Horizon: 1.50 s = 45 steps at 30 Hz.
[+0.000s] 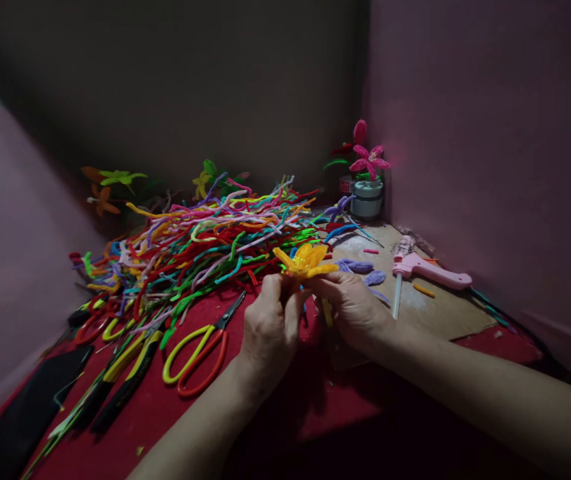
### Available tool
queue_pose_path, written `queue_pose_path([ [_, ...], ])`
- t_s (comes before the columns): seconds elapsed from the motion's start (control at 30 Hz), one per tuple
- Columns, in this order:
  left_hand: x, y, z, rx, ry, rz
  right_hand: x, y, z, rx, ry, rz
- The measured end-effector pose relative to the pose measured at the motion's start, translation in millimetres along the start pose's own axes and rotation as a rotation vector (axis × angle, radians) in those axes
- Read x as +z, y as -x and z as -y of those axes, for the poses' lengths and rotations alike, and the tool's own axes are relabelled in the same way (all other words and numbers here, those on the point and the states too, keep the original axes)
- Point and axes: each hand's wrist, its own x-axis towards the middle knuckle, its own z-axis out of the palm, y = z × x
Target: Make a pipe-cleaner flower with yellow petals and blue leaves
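A yellow-orange flower [307, 260] of fuzzy stems is held up at the middle of the view, its petals spread. My left hand [270, 320] pinches its underside from the left, fingers curled. From the right, my right hand [353, 307] grips the base of the flower, thumb and fingers closed just under the petals. The two hands nearly touch. A short yellow piece hangs below the right fingers. The exact grip under the petals is partly hidden.
Colourful fuzzy stems [215, 240] are heaped behind and left. Scissors [200, 357] and pliers [125, 380] lie left on the red cloth. A pink glue gun [430, 270] and purple petals [375, 277] rest on cardboard [445, 313] at right. A pink flower [369, 160] stands behind.
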Motion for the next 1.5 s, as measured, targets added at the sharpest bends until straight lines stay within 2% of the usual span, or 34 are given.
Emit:
queue_pose_path([
  [0.1,-1.4,-1.8,-2.3,-0.03,0.068,0.036,1.6,1.3,0.6,-0.041,0.001,0.0],
  [0.27,-1.6,-5.6,-8.8,-0.181,0.391,0.068,2.8,3.2,3.0,-0.142,0.063,0.004],
  [0.4,-2.7,-6.6,-12.2,-0.301,0.635,0.116,0.1,2.8,3.5,-0.101,0.079,0.028],
  [0.5,-6.7,-9.2,-10.0,-0.39,0.761,0.239,-2.7,1.9,4.3,-0.072,0.036,0.052],
  [0.6,-10.6,-14.4,-2.8,-0.494,0.875,0.442,-4.6,1.5,6.4,-0.045,0.011,0.06],
  [0.67,-11.1,-17.2,1.2,-0.518,0.907,0.55,-5.1,1.4,7.0,-0.019,-0.002,0.069],
  [0.7,-10.3,-17.7,2.1,-0.504,0.883,0.558,-5.0,1.2,6.8,-0.013,-0.013,0.07],
  [0.73,-9.0,-17.3,2.0,-0.469,0.824,0.529,-4.7,0.8,6.0,-0.011,-0.025,0.064],
  [0.8,-4.9,-14.1,0.3,-0.349,0.606,0.371,-2.9,-0.2,3.8,-0.015,-0.057,0.041],
  [0.87,-0.6,-8.8,-1.1,-0.164,0.301,0.155,-0.1,-1.3,1.6,-0.028,-0.074,0.021],
  [0.93,1.9,-3.9,-0.3,0.029,0.038,0.014,2.9,-2.0,0.6,-0.057,-0.073,0.004],
  [1.0,1.6,-1.3,2.0,0.143,-0.092,-0.024,5.0,-2.1,0.9,-0.078,-0.064,-0.006],
  [1.03,0.6,-0.9,2.8,0.15,-0.1,-0.013,5.3,-2.0,1.3,-0.077,-0.061,-0.011],
  [1.13,-4.4,-2.4,0.6,0.005,0.075,0.078,3.2,-1.3,3.0,-0.072,-0.007,0.004],
  [1.27,-11.1,-5.6,-9.5,-0.261,0.525,0.223,-3.8,-0.2,6.1,-0.138,0.11,0.036],
  [1.33,-14.0,-7.1,-12.0,-0.365,0.697,0.315,-6.9,0.4,8.4,-0.118,0.118,0.068],
  [1.5,-17.3,-13.0,-3.5,-0.486,0.902,0.527,-10.0,0.0,12.1,0.0,0.033,0.192],
])
